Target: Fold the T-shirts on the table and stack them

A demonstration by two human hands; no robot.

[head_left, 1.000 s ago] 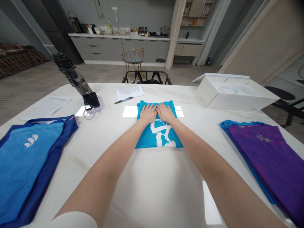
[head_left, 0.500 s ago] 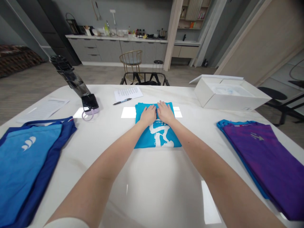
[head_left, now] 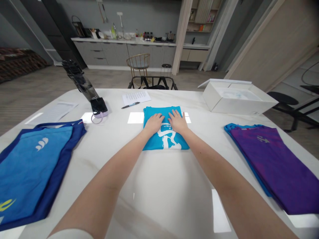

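Note:
A turquoise shirt (head_left: 164,141) with a white printed figure lies folded into a neat block on the white table (head_left: 159,186). My left hand (head_left: 154,122) rests flat on its upper left part, fingers stretched out. On the upper right part lies my right hand (head_left: 178,121), fingers spread and the thumb apart. Neither hand grips the cloth; both press on its top face. Part of the white print is covered by the hands.
Blue shirts (head_left: 47,166) lie at the left and a purple shirt (head_left: 274,166) over a blue one at the right. Toward the back stand a black bottle-like object (head_left: 86,88) and an opened white box (head_left: 236,99). A pen (head_left: 130,105) lies by a printed sheet (head_left: 137,96).
Both hands have slid slightly toward me and apart across the folded shirt, and the right fingers have spread. The camera view has shifted a little.

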